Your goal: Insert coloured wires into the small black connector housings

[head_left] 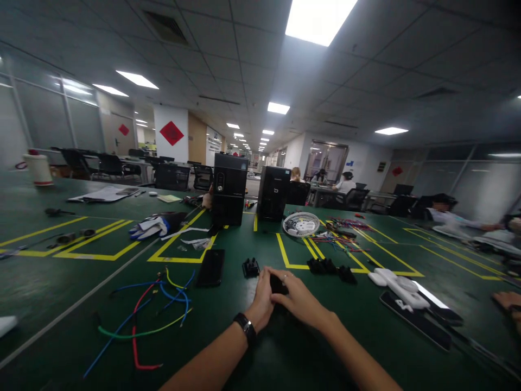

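Observation:
My left hand (262, 301), with a black watch (245, 328) on its wrist, meets my right hand (300, 297) above the green table. Their fingertips touch, and both close around a small black part (279, 283) that is mostly hidden. A ring shows on my right hand. Just beyond my left fingertips sits a black plastic part (251, 267) with upright prongs. Several similar black parts (323, 266) stand to the right of my hands. On the left lies a black phone (210, 267), and past it loose red, blue and green wires (136, 326).
Two black computer towers (230, 190) stand at the back. A white basket (301, 224) and tangled wires (345, 231) lie right of them. Gloves (152, 225) are at left. White devices (401, 288) lie at right, near another person's hand (508, 301).

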`<state>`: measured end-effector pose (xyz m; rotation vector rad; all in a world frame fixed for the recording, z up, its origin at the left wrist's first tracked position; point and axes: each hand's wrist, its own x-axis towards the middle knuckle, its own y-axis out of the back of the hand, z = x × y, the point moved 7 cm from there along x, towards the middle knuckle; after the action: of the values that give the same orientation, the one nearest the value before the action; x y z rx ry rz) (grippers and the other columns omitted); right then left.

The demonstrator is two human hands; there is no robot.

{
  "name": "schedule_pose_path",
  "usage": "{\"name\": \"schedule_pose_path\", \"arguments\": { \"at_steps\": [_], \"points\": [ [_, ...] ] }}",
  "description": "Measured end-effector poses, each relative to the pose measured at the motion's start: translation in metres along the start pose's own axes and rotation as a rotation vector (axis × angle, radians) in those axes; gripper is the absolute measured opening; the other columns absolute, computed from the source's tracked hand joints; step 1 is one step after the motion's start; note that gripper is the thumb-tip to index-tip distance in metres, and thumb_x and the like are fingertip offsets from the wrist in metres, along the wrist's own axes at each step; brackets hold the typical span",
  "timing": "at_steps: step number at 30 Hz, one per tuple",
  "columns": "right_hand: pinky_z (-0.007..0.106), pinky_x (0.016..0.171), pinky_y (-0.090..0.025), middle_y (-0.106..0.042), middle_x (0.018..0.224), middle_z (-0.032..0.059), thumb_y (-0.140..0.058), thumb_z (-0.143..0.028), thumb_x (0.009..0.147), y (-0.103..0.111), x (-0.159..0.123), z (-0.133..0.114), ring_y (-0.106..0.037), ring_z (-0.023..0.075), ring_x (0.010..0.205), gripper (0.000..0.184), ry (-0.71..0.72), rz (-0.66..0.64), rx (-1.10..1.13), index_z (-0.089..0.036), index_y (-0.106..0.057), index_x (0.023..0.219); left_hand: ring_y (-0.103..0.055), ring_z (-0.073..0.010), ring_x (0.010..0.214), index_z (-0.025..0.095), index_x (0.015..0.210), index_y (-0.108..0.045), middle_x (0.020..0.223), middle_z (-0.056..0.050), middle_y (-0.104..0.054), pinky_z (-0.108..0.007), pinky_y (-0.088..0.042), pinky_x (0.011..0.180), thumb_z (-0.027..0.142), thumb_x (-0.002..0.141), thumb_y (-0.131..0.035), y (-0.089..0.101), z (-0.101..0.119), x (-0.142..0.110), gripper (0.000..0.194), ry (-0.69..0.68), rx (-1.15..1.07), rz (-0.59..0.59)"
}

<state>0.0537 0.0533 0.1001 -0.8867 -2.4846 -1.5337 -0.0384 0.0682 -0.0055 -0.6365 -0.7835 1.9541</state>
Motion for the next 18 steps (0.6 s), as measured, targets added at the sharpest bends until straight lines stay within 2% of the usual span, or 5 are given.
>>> {"name": "schedule_pose_path", "arguments": {
  "at_steps": [5,8,13,15,18],
  "points": [
    [0.037,0.101,-0.038,-0.059,0.122,0.007,-0.061,-0.022,0.081,0.005,0.014,0.03,-0.052,0.0206,0.115,0.045,0.072,0.0,0.007,-0.023,-0.054,0.125,-0.063,-0.0176,0.078,0.023,0.107,-0.044,0.094,-0.006,-0.06,-0.032,-0.049,0.071,0.051,0.085,-0.048,-0.005,-0.001,-0.003,0.035,0.067,0.034,-0.015],
    [0.041,0.101,-0.037,-0.06,0.121,0.0109,-0.056,-0.019,0.08,0.004,0.036,0.065,-0.053,0.0228,0.114,0.046,0.001,0.101,-0.068,-0.018,-0.054,0.126,-0.061,-0.0159,0.078,0.025,0.116,-0.038,0.093,-0.005,-0.059,-0.03,-0.047,0.073,0.043,0.085,-0.05,-0.004,0.016,-0.008,0.037,-0.054,0.266,0.033],
    [0.043,0.101,-0.036,-0.056,0.125,0.0155,-0.053,-0.015,0.074,-0.029,0.068,0.103,-0.051,0.0254,0.116,0.066,-0.009,-0.032,-0.095,-0.013,-0.039,0.139,-0.054,-0.0147,0.081,0.02,0.102,-0.041,0.086,-0.002,-0.052,-0.027,-0.043,0.076,0.022,0.084,-0.046,-0.008,0.043,-0.018,0.019,-0.307,0.616,0.172],
    [0.044,0.102,-0.036,-0.055,0.127,0.0159,-0.052,-0.017,0.075,-0.041,0.077,0.105,-0.05,0.0258,0.117,0.069,0.046,-0.075,-0.069,-0.013,-0.034,0.142,-0.054,-0.0145,0.083,0.02,0.096,-0.043,0.087,-0.003,-0.053,-0.027,-0.042,0.078,0.019,0.084,-0.045,-0.018,0.051,-0.025,0.012,-0.416,0.694,0.127],
    [0.045,0.103,-0.034,-0.048,0.135,0.0145,-0.052,-0.019,0.074,-0.053,0.087,0.104,-0.045,0.0267,0.122,0.073,0.133,-0.1,-0.078,-0.016,-0.03,0.144,-0.056,-0.0154,0.083,0.02,0.094,-0.047,0.088,-0.004,-0.057,-0.027,-0.043,0.078,0.019,0.087,-0.039,-0.042,0.056,-0.042,0.011,-0.559,0.854,-0.069]
  ]
}}
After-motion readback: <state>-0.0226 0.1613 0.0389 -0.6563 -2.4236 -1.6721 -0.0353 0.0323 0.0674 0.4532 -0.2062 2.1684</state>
